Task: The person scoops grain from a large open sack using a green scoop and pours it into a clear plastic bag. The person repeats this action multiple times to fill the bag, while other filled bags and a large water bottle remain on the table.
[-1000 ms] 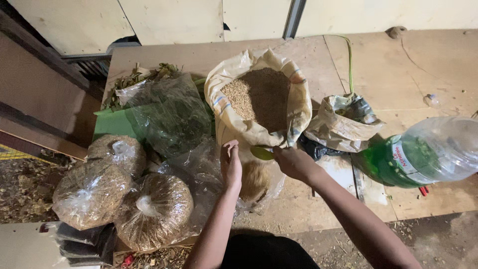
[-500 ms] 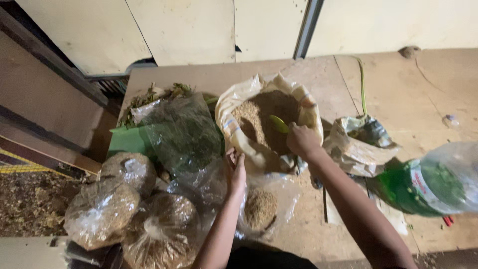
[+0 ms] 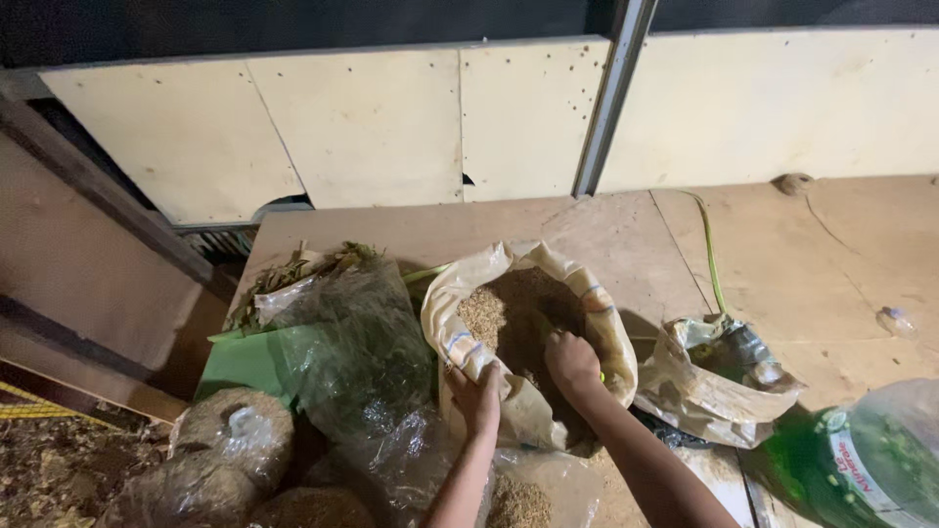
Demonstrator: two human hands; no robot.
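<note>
A large tan sack (image 3: 468,323) full of brown grain (image 3: 494,313) stands open on the plywood table (image 3: 626,244). My right hand (image 3: 572,364) is down inside the sack, fingers closed around a small green scoop that is mostly hidden. My left hand (image 3: 477,399) grips the sack's near rim. Below my arms lies a small clear plastic bag (image 3: 523,494) with some grain in it.
Clear bags of green leaves (image 3: 352,342) lie left of the sack. Tied bags of grain (image 3: 230,440) sit at lower left. A crumpled bag (image 3: 714,376) and a green plastic bottle (image 3: 861,460) are at the right. Plywood panels (image 3: 372,127) stand behind.
My right hand moved from the small bag up into the sack with the green scoop. My left hand went from the small bag's mouth to the sack's rim. The view tilted upward.
</note>
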